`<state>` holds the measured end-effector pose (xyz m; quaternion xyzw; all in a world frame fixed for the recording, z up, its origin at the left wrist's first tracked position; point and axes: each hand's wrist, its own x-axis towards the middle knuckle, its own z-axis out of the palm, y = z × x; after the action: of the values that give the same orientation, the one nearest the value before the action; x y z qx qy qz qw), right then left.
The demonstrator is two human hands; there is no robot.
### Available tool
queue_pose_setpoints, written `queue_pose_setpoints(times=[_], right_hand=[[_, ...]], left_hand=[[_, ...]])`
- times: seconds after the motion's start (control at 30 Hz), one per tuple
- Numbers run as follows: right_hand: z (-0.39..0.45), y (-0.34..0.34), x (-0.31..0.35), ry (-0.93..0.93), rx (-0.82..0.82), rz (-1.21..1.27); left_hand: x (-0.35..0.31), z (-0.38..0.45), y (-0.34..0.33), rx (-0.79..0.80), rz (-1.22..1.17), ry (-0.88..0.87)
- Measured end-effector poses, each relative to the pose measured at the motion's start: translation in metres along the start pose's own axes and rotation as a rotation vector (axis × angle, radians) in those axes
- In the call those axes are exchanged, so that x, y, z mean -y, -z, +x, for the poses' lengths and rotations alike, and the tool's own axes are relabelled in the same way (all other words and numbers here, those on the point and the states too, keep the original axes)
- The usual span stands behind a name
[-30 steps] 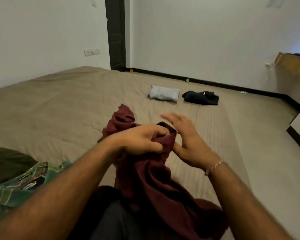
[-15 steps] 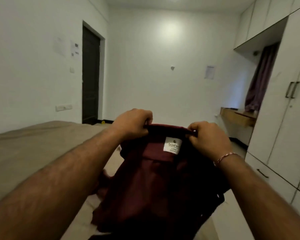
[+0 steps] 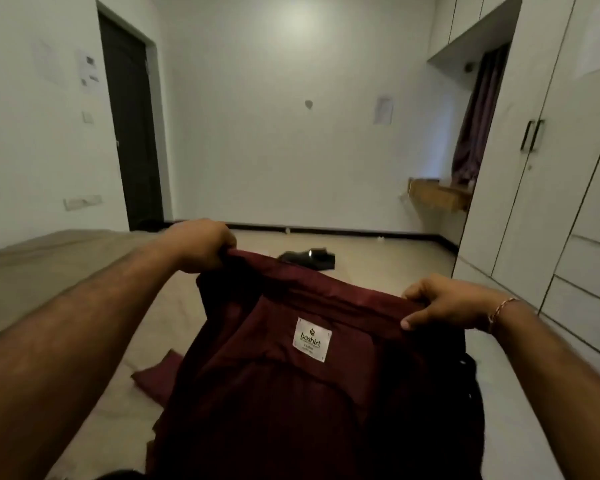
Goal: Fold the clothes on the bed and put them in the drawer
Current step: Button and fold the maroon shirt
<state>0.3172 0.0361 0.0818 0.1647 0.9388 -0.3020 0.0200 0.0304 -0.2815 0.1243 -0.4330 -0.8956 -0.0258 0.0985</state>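
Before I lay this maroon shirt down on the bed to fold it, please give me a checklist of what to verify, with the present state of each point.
1. Left hand grips the shirt top edge: ok.
2. Right hand grips the top edge: ok.
3. Edge stretched between the hands: ok.
4. Label faces the person: ok.
5. Shirt hangs smooth: not ok, one part already lies crumpled on the bed.
6. Drawer open: cannot tell.

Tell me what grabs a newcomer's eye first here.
The maroon shirt fills the lower middle, held up over the bed by the left hand and right hand gripping its top edge. Its white label stands out at the center.
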Motion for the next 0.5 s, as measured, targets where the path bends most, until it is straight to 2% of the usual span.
queue_pose_setpoints(times=[0.07,0.1,0.13,0.2,0.27,0.33,0.43,0.5], right_hand=[[0.012,-0.033,-0.027,-0.100,0.012,-0.129],[0.019,-0.057,-0.043,-0.145,-0.011,-0.124],[0.025,-0.078,-0.059,-0.185,-0.057,-0.056],[0.031,-0.128,-0.092,-0.271,-0.189,0.241],[0.028,-0.174,-0.117,-0.316,-0.286,0.480],[0.024,-0.214,-0.136,-0.327,-0.270,0.604],[0.021,-0.259,-0.151,-0.344,-0.159,0.723],[0.029,-0.273,-0.154,-0.317,-0.133,0.591]], left_hand=[[0.014,-0.008,-0.033,0.086,0.024,0.019],[0.024,-0.014,-0.057,0.112,-0.064,0.044],[0.035,-0.019,-0.079,0.119,-0.222,0.077],[0.049,-0.034,-0.136,0.084,-0.684,0.186],[0.046,-0.050,-0.190,-0.051,-1.111,0.373],[0.033,-0.062,-0.238,-0.197,-1.351,0.618],[0.017,-0.077,-0.291,-0.367,-1.359,0.894],[0.018,-0.076,-0.303,-0.382,-1.177,0.894]])
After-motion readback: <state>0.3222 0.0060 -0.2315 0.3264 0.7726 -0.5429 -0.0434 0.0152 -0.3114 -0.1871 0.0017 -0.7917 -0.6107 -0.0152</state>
